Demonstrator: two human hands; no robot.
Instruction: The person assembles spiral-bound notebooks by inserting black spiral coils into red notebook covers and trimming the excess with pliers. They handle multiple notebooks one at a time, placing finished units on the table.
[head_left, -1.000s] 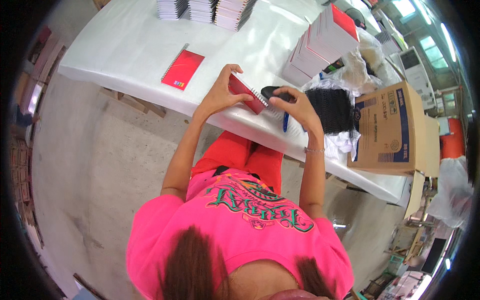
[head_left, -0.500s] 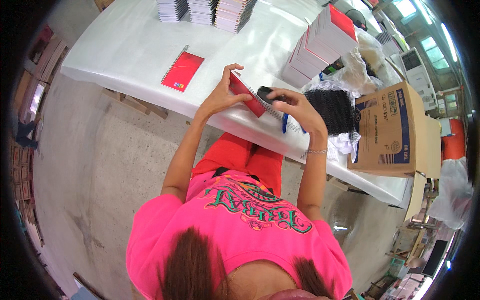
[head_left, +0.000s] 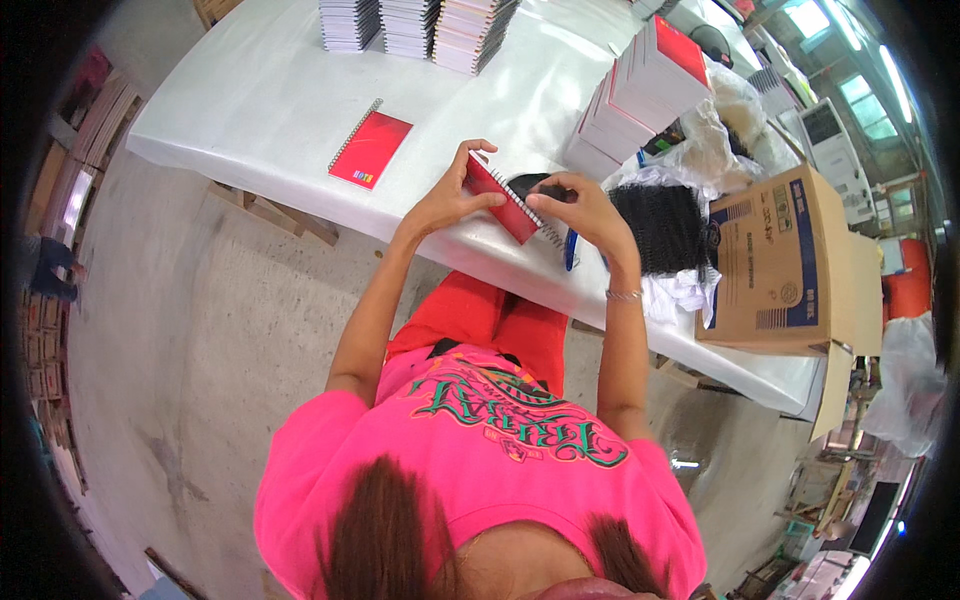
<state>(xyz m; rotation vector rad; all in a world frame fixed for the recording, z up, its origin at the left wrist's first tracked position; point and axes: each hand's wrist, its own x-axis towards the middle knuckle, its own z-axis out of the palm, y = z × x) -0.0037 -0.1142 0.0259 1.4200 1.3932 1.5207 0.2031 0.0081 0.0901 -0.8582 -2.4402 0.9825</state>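
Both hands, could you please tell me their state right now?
Left hand: closed, holding a red spiral notebook.
Right hand: beside its coil; grip unclear.

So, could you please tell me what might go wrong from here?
The wire coil sticking out past the red notebook in the left hand might snag. The blue handle near the table edge could be knocked off by the right hand. The bracelet might catch on nearby black coils.

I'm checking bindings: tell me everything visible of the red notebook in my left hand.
The notebook has a shiny red cover and a silvery coil along the edge facing the right hand, extending past the cover's near end. The left hand holds it slanted over the near edge of the white table, thumb across the cover. Right hand contact is unclear.
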